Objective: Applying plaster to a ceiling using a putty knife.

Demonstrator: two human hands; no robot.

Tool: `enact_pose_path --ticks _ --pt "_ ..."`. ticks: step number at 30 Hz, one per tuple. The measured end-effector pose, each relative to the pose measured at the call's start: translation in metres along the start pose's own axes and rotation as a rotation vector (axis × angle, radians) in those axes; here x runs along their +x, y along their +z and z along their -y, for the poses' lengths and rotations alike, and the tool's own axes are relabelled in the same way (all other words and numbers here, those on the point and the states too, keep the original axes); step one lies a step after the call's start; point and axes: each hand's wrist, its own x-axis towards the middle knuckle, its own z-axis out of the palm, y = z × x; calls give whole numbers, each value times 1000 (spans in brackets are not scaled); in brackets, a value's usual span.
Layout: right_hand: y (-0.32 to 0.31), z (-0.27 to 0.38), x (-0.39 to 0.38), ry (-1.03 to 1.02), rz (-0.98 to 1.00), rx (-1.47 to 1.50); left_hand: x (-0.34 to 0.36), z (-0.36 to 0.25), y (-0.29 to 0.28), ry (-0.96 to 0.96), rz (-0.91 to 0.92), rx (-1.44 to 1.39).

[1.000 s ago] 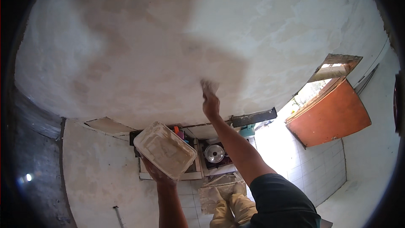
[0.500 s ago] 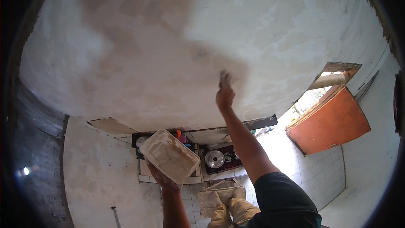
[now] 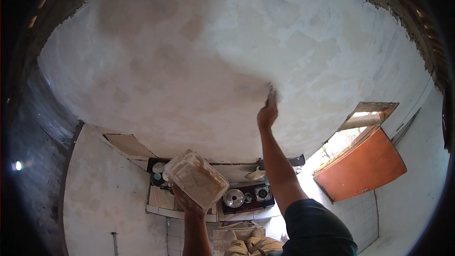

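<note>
My left hand (image 3: 188, 203) grips a shallow rectangular pale plastic tub (image 3: 186, 157) from below and its near side. The tub is tilted, its inside coated with beige plaster-like paste. Reaching up and forward, my right hand (image 3: 268, 110) is at the large wall (image 3: 156, 99), its fingers closed together and smeared with pale paste. Whatever thin thing those fingers hold is too small and blurred to name. The wall has patchy beige and white areas, with a broad shadow across its left and middle.
Below the wall, a counter holds a two-burner stove (image 3: 263, 193) with a silver lidded pot (image 3: 234, 198), and dishes (image 3: 158, 178) left of the tub. My feet stand on a wooden platform (image 3: 222, 237). An orange shutter (image 3: 362, 166) hangs open at a bright window on the right.
My right hand has moved to the right along the wall. The view has shifted, showing more of the wall's upper edge and the whole stove. My left hand keeps holding the tub.
</note>
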Motion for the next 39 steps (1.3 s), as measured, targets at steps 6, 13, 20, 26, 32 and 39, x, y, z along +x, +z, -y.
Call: enact_pose_path --ticks 6,13,20,26,32,39 --pt "5 -20 -96 53 786 -210 -15 27 -8 -179 19 -351" --pt "-118 48 -87 958 769 708 22 -48 -2 -685 -167 -1147" --pt "-274 190 -21 869 426 619 39 -76 44 -712 237 -1351" --pt "-326 222 -16 815 503 513 45 -108 80 -634 484 -1357" --pt "-352 219 -24 659 494 260 28 -126 127 -405 688 -1322" --pt "-374 243 -7 242 409 -151 15 -160 138 -578 780 -1310"
